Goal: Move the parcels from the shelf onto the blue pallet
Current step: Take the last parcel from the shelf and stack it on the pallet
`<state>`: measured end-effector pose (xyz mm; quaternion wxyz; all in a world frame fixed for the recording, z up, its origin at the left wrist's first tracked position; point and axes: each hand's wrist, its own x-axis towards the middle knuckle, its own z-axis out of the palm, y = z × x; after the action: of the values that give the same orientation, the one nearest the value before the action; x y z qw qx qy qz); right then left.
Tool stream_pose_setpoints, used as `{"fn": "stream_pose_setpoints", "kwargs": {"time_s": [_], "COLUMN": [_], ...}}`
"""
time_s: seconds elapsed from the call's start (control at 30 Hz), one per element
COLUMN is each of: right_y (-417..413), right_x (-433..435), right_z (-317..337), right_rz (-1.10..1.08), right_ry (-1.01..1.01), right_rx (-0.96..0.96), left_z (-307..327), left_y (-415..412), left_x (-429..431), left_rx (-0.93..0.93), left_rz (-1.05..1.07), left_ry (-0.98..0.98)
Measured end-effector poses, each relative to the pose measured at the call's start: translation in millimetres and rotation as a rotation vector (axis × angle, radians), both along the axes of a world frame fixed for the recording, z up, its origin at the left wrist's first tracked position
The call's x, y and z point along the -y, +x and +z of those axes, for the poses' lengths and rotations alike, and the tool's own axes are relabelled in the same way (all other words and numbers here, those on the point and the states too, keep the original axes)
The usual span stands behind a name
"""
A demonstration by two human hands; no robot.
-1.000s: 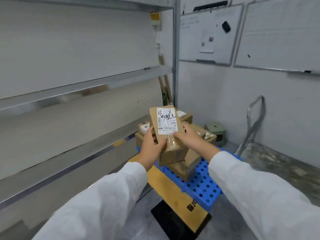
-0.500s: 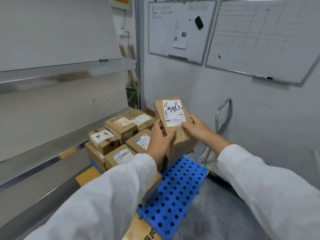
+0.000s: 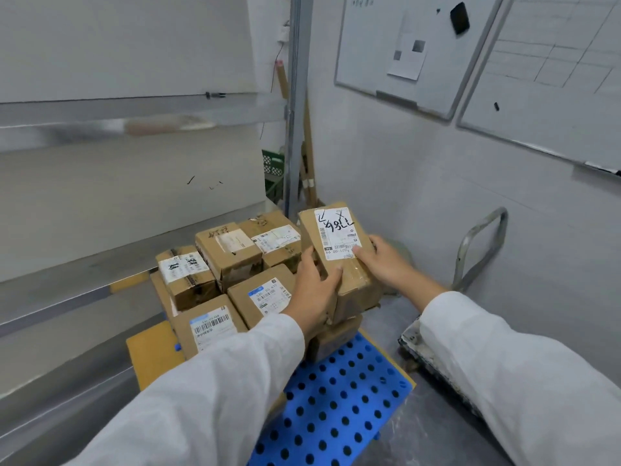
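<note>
Even, diffuse indoor light is filling the scene, casting soft shadows. Wide-angle distortion is bending the shelf [image 3: 134, 111] edges, which are blurring.

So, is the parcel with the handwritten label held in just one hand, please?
No, both the left hand and right hand grip the parcel.

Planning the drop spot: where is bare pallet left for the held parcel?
Free: the near end of the blue pallet, bordered by the stacked parcels beyond and the grey floor on its right. Crowded: the pallet's far end, boxes packed edge to edge. Both the left hand and right hand grip the held parcel.
</note>
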<state>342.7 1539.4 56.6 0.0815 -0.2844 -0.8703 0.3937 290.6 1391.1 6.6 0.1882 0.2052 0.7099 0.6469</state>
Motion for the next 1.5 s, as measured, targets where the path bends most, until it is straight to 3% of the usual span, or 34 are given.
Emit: {"fn": "stream_pose_setpoints", "kwargs": {"time_s": [0.27,0.93,1.0,1.07,1.17,1.27,1.5], "right_y": [-30,-52,-52,-58,-71,-77,-81], "right_x": [-46,-77,-84,-91,-93,-82,-77], "right_z": [-47,-94,-96,-94,-97,-101,-102], "right_rz": [0.115,0.495,0.480,0.446,0.469,0.521,0.514], "right_ry": [-0.088,-0.225,-0.343,-0.411,-0.468,-0.528,-0.565], "right_rx": [0.151,0.174,0.264,0.322,0.332,0.353,0.364], "left_z": [-22,-48,-48,-49,-63,-79,-88], "left_y": [-2,17,9,2,-4,-2,-11], "left_x": [-27,-32,-5,39,111,143,144], "left_rx": [0.030,-0.015,-0.066,-0.084,0.133,0.416,0.368], "left_rz": [0.091,0.477,0.597,0.773,0.933,0.881,0.692], "left_ry": [-0.151,-0.352,-0.454,-0.682,-1.036,-0.989,-1.011]}}
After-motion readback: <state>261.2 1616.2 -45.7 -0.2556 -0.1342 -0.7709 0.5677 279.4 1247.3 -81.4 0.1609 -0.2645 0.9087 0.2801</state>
